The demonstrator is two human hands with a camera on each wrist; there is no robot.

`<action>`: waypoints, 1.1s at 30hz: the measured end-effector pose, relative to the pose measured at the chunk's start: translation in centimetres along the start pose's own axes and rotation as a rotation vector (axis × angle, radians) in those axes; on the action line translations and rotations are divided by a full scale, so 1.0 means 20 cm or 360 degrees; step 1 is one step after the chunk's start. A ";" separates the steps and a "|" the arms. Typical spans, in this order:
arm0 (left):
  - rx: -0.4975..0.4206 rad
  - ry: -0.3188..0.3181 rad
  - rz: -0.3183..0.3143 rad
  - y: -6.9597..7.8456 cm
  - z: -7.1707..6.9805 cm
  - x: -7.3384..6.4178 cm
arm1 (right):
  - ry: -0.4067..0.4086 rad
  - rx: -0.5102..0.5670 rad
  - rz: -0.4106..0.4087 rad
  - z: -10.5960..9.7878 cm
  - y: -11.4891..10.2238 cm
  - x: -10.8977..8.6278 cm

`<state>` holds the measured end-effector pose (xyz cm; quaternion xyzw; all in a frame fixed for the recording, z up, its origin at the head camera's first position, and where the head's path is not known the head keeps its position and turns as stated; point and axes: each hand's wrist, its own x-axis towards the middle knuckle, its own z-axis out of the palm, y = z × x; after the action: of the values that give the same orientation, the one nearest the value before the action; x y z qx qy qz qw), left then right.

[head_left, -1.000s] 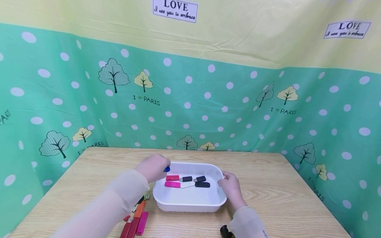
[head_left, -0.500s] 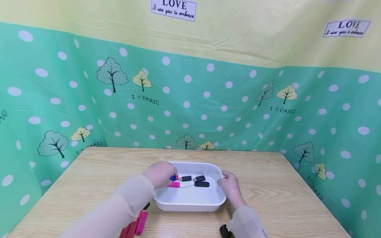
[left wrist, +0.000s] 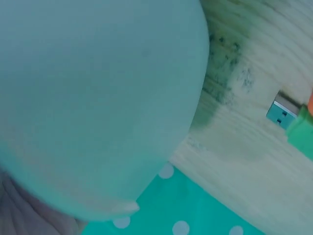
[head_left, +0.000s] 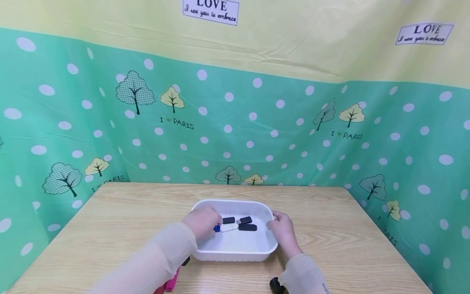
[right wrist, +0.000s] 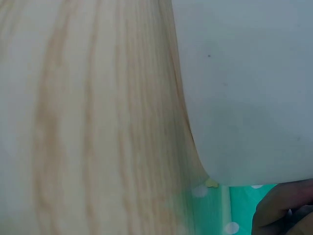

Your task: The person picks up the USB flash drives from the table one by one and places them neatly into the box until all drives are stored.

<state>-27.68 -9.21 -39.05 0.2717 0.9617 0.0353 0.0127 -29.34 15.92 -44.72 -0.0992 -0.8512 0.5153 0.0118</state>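
Wooden tabletop (head_left: 330, 232): three black sticks (head_left: 247, 227), one white (head_left: 229, 227), between left hand (head_left: 202, 221) pinching blue piece (head_left: 217, 228), right hand (head_left: 283, 229) gripping white rectangular tray (head_left: 235, 256).

Left hand (head_left: 202, 221) palm-down, apparently pinching.

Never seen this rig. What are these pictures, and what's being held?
No machine: a person works bare-handed. The wide view comes from a camera worn on the head, looking forward and down; the close-ups come from one camera on each wrist. On the wooden table stands a white tub with black sticks and a white stick inside; a pink stick lies outside it. The left hand pinches a blue item, mostly hidden. The right hand grips the tub.
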 end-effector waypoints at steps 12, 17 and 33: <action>0.0035 -0.0022 -0.0056 0.00 0.06 0.00 | -0.0003 0.0005 -0.0009 0.00 -0.01 -0.01; 0.0053 -0.0006 -0.0068 -0.01 0.09 0.00 | -0.0004 0.0001 0.0000 0.00 -0.01 -0.01; 0.0076 -0.0043 -0.0101 0.00 0.10 0.01 | 0.0005 -0.0016 0.0010 0.00 0.00 0.00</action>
<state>-27.79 -9.05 -40.98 0.2417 0.9701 0.0081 0.0202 -29.30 15.88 -44.71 -0.1027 -0.8534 0.5110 0.0111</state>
